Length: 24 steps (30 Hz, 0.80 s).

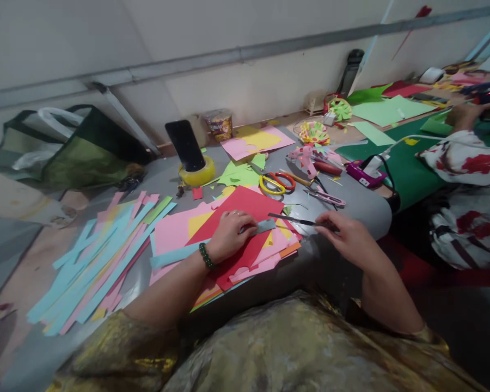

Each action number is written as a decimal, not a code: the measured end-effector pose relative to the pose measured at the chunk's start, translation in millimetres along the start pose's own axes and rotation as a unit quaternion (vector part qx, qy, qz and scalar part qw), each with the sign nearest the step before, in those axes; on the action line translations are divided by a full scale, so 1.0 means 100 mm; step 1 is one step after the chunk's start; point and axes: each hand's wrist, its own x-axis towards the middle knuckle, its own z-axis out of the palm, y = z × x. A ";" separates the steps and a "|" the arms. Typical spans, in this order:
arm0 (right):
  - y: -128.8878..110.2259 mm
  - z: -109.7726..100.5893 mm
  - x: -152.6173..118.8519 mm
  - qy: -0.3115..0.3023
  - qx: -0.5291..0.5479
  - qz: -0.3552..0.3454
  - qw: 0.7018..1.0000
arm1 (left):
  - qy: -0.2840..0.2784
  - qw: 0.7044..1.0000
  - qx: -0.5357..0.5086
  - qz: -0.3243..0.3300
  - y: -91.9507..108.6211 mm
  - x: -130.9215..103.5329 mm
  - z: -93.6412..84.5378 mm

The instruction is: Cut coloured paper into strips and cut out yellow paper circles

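Observation:
A long blue paper strip [179,253] lies across a red sheet [245,202] and pink paper. On this strip rests my left hand [232,234], its fingers bent together and pressing the strip near its right end. My right hand [337,231] pinches a thin dark tool [293,219], whose long, narrow metal part points left towards the strip's end. From this view I cannot tell whether the tool touches the paper. Under the red sheet are yellow, pink and orange sheets.
Many cut strips [102,261] lie at the left. Behind the sheets are scissors [271,184], a phone [184,146] on a yellow tape roll [197,173], a glue gun [304,159] and a pink cutter [330,198]. Another person's sleeve [469,160] shows at the right.

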 end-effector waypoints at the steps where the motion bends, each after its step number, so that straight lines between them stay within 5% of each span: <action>1: 0.01 0.02 0.01 -0.008 -0.001 -0.006 1.000 | -0.002 1.000 0.002 0.000 0.00 0.00 0.00; 10: 0.03 0.04 0.07 -0.068 -0.019 -0.041 0.997 | 0.028 0.999 0.012 0.021 -0.08 -0.04 0.15; 16: -0.02 0.12 0.15 -0.080 -0.004 -0.065 0.995 | -0.117 0.990 0.080 -0.007 0.07 -0.02 0.16; 24: 0.04 0.07 0.15 -0.106 0.044 -0.078 0.990 | -0.125 0.983 0.129 -0.038 0.11 0.00 0.16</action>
